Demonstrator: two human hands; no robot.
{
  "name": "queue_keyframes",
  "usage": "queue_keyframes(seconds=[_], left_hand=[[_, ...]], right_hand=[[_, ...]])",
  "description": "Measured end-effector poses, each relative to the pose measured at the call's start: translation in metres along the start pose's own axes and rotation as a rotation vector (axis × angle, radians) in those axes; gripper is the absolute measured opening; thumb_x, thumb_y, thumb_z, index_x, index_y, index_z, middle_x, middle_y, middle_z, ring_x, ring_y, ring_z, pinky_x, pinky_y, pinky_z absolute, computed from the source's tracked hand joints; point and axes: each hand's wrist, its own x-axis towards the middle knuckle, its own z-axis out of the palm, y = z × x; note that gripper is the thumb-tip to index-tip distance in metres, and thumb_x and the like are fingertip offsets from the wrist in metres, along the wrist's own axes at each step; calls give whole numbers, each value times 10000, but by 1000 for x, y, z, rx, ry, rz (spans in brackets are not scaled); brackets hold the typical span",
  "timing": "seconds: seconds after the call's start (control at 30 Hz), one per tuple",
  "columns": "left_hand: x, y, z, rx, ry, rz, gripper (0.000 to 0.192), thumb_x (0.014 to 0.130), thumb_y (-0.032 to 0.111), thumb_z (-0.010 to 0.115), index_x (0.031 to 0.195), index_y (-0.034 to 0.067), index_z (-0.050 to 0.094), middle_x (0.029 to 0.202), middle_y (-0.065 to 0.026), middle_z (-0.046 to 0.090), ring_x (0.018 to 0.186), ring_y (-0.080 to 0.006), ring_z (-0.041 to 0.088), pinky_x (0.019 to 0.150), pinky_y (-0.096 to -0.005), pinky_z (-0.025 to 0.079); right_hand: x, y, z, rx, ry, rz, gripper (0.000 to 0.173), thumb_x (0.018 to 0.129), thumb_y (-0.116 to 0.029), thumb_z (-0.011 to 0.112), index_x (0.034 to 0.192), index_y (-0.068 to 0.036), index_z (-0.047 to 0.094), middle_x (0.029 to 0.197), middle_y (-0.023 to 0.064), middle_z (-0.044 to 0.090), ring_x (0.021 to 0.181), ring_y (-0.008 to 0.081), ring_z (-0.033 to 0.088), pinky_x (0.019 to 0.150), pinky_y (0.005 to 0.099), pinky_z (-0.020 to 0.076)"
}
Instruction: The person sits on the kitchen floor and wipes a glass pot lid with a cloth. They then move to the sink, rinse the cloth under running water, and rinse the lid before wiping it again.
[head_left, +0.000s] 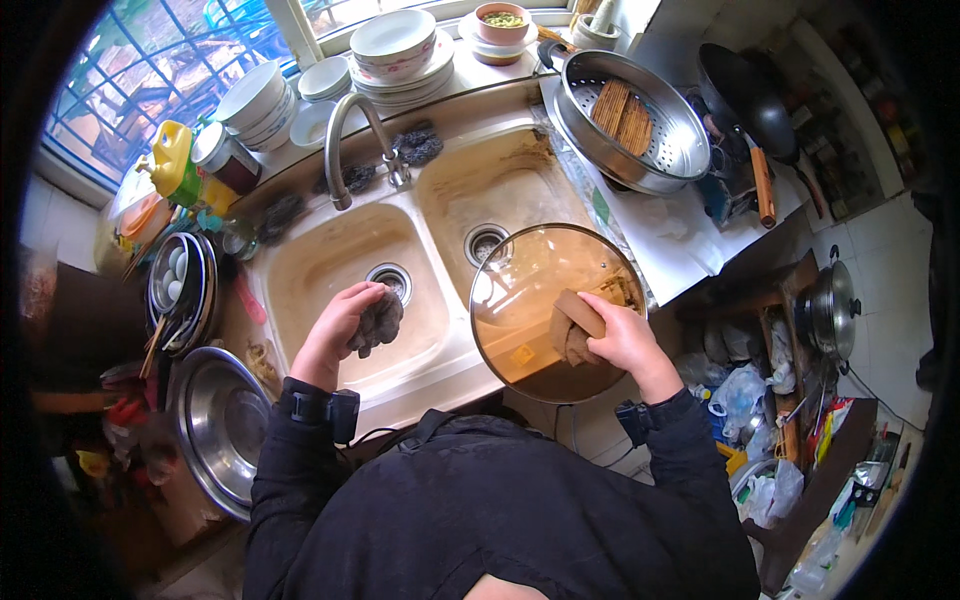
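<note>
My left hand (341, 330) grips a crumpled dark grey rag (377, 324) above the left basin (322, 300) of a double sink, beside its drain (390, 281). My right hand (626, 337) is shut on the brown handle (580, 313) of a large round glass pot lid (517, 292). The lid has a thin metal rim and hangs partly over the sink's front edge and the right basin (502, 176). Through its tinted glass, part of the basin shows. A brown fold under the handle cannot be told apart from a reflection.
A curved metal faucet (346, 150) rises between the basins. Right of the sink are a steel steamer pot (637, 169) and a black wok (742, 97). Stacked bowls (394, 45) line the windowsill. At left stand a steel basin (225, 420) and a pan (180, 262) with eggs.
</note>
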Motion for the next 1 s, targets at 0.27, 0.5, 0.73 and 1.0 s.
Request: queue_keyframes(seconds=[0.27, 0.5, 0.73, 1.0], left_hand=[[-1, 4, 7, -13, 11, -19, 245, 997, 272, 591, 1088, 49, 634, 886, -87, 694, 676, -194, 687, 540, -298, 537], [-3, 5, 8, -15, -1, -26, 240, 993, 273, 599, 1085, 55, 639, 885, -78, 690, 695, -184, 688, 563, -293, 541], [1, -1, 6, -18, 18, -10, 237, 991, 276, 602, 1079, 60, 640, 877, -75, 688, 652, -175, 662, 556, -294, 530], [-2, -2, 7, 0, 14, -19, 270, 1002, 292, 570, 1090, 49, 646, 860, -81, 694, 585, -185, 664, 423, -290, 495]], right_hand=[[5, 4, -2, -44, -49, -9, 722, 716, -154, 710, 1413, -126, 524, 1153, 207, 682, 1055, 372, 660, 904, 411, 531], [5, 3, -1, -93, -33, -54, 706, 732, -138, 691, 1413, -139, 506, 1044, 213, 697, 967, 391, 672, 829, 457, 539], [3, -2, -7, -173, -88, -61, 732, 744, -176, 716, 1435, -133, 476, 1014, 215, 699, 940, 388, 679, 811, 460, 543], [-1, -2, -6, -147, 46, -87, 633, 738, -125, 677, 1362, -134, 573, 1005, 186, 706, 931, 368, 680, 799, 449, 546]])
